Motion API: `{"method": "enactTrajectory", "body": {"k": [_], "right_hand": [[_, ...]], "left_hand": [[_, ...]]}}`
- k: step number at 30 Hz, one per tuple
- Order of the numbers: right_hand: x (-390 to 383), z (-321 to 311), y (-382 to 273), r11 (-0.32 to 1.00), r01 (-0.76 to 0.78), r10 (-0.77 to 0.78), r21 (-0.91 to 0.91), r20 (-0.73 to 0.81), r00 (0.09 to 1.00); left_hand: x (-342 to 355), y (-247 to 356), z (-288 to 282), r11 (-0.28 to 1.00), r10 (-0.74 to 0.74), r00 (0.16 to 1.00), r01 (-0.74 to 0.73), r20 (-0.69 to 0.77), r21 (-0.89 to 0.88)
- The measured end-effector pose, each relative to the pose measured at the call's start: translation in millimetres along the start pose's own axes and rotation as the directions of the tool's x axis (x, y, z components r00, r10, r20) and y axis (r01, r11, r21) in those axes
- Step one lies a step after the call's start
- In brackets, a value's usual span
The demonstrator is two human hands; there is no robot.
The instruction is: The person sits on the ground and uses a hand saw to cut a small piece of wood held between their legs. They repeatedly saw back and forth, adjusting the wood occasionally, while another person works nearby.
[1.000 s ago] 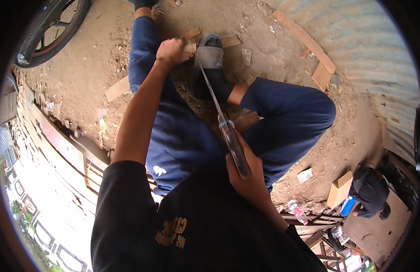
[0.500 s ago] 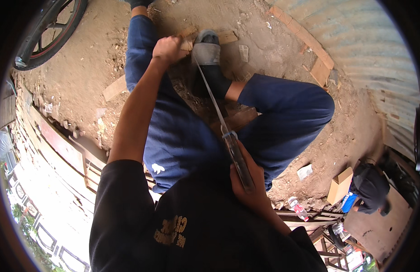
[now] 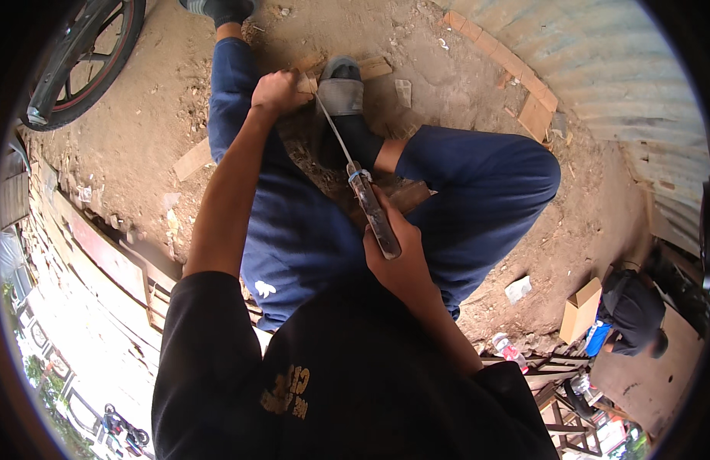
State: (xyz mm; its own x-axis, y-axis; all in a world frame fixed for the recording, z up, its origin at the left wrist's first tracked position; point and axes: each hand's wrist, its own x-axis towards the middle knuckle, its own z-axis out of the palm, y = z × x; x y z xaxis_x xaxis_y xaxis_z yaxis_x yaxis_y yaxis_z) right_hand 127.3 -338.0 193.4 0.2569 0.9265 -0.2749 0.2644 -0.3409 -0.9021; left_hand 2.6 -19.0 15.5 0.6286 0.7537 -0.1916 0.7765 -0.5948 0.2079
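Observation:
My right hand is wrapped round the dark handle of a handsaw. Its thin blade runs away from me, past my sandalled foot, and meets a piece of wood at its far end. Closed over that wood is my left hand, its fingers partly hidden. The foot rests close to the wood, on its right side. Behind it a wooden strip sticks out to the right. A brown wooden block lies under my bent right leg, partly covered.
A motorbike wheel stands at the far left. Bricks line the corrugated metal wall on the right. A loose board lies by my left leg. Another person bends near a cardboard box and a plastic bottle.
My right hand has pushed the saw forward, away from my body, so less blade shows between handle and wood. The left hand keeps its hold on the wood.

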Motion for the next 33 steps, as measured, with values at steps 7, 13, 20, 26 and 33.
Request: {"method": "enactTrajectory", "body": {"k": [7,13,20,26,33], "right_hand": [[-46.6,-19.0,-22.2,0.997,-0.080,0.080,-0.022,0.019,0.997],[-4.8,4.6,-0.1,0.993,0.100,-0.103,-0.058,-0.044,0.994],[-11.0,-2.5,-0.6,0.998,0.064,-0.063,0.025,-0.014,0.998],[-30.1,-2.6,-6.2,0.999,-0.052,0.052,0.007,0.000,0.999],[9.6,13.4,21.6,0.990,0.139,-0.139,-0.004,-0.066,0.988]], "left_hand": [[1.8,-6.1,-6.0,0.999,0.033,0.999,-0.033,0.023,0.026],[-0.2,-8.9,4.9,0.997,0.064,0.995,-0.061,-0.074,0.048],[1.6,2.6,-7.3,0.998,-0.028,0.999,0.028,0.018,0.047],[4.4,-7.0,-5.4,0.996,-0.067,0.997,0.064,0.046,0.057],[10.0,-0.3,-10.2,0.996,-0.041,0.998,0.037,0.050,0.082]]}}
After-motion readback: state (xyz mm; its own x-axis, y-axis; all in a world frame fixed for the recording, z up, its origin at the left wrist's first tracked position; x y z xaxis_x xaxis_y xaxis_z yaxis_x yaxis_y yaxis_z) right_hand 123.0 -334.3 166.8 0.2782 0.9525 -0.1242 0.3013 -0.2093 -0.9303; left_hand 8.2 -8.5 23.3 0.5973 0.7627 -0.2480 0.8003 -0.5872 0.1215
